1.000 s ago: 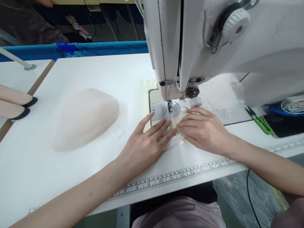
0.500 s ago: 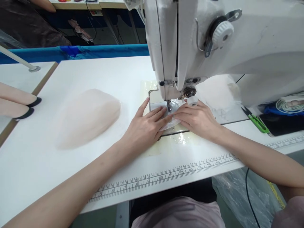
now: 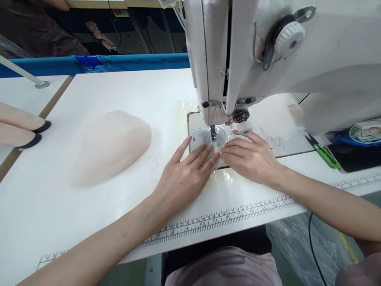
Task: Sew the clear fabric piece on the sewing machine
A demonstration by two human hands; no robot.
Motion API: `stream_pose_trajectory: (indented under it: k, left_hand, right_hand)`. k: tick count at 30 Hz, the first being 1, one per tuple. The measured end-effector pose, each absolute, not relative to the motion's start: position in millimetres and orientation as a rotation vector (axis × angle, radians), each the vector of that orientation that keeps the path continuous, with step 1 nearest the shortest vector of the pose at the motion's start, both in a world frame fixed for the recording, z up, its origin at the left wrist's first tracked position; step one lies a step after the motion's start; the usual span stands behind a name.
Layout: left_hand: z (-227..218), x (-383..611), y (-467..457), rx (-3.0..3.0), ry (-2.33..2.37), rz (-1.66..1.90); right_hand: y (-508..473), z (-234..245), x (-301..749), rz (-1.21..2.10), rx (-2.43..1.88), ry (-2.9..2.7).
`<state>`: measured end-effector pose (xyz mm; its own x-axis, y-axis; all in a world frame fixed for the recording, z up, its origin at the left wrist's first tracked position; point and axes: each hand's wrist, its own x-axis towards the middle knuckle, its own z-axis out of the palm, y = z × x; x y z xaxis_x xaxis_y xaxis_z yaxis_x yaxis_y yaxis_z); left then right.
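Both my hands rest flat on the table in front of the white sewing machine. My left hand lies with fingers stretched out, its tips on the metal needle plate. My right hand lies opposite with straight fingers, its tips meeting the left ones. Between the fingertips a small sheer whitish fabric piece is pressed down, just in front of the presser foot and needle. Most of the piece is hidden under my fingers.
A pale pink heap of fabric lies on the white table to the left. Green thread snips lie at the right by the machine base. A printed ruler runs along the front edge. Two beige forms with black tips are at far left.
My hands slid the sheer piece forward from the table onto the needle plate under the presser foot, then eased back slightly. The fingers stay flat throughout.
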<state>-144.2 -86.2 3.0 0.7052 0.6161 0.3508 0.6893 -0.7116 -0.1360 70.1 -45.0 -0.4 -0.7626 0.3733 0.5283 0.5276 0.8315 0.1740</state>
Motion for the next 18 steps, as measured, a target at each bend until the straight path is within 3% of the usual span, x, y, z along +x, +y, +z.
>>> stream_pose_trajectory:
  k: [10, 18]
  left_hand:
    - [3, -144, -80, -2.688, -1.113, -0.443]
    - [-2, -144, -64, -2.639, -1.143, -0.48]
  right_hand:
    - [-41, -1, 69, -0.344, -0.694, -2.543]
    - [-30, -3, 66, -0.463, -0.75, -2.533]
